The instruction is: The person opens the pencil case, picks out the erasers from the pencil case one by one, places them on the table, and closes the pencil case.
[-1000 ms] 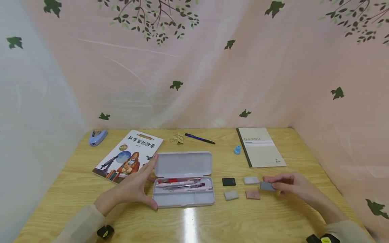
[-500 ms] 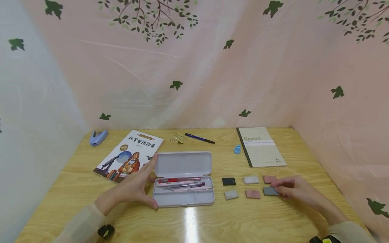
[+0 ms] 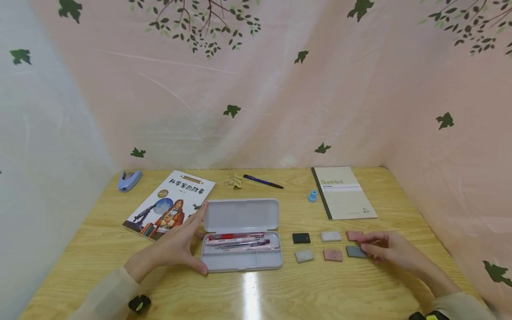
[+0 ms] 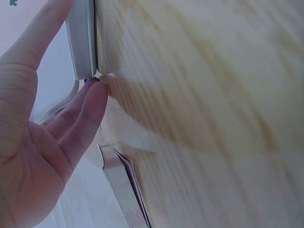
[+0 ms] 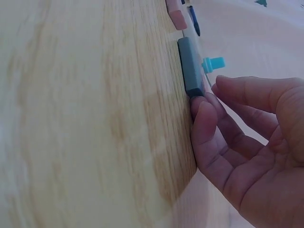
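1. Head view, your hands: your left hand (image 3: 174,249) lies flat with straight fingers against the left end of the open pencil case (image 3: 241,235), thumb at the tray's front corner. Nothing is grasped. Your right hand (image 3: 387,249) has loosely bent fingers, with the tips touching the grey eraser (image 3: 355,252), which lies flat on the table (image 3: 280,293).
2. Head view, count: six erasers in two rows of three, right of the case. Back row: black eraser (image 3: 301,238), white eraser (image 3: 330,236), pink eraser (image 3: 354,235). Front row: pale grey eraser (image 3: 304,256), second pink eraser (image 3: 333,255), then the grey one at the right end under your fingertips.
3. Head view, rest: one case with several pens (image 3: 240,242) in its tray (exact count unclear), one loose blue pen (image 3: 263,182), one picture book (image 3: 170,204), one notebook (image 3: 343,193), one stapler (image 3: 129,180), one small blue cap-like piece (image 3: 312,196), and binder clips (image 3: 234,182) (count unclear).
4. Head view, text: the notebook reads "Gambit". The book title is in Chinese characters that I can't read reliably.
5. Left wrist view: your palm is open and the fingers (image 4: 88,107) are extended along the case edge (image 4: 81,42).
6. Right wrist view: your fingertips (image 5: 202,111) press the end of the grey eraser (image 5: 189,66), and the thumb is clear of it. One pink eraser (image 5: 176,14) lies beyond.
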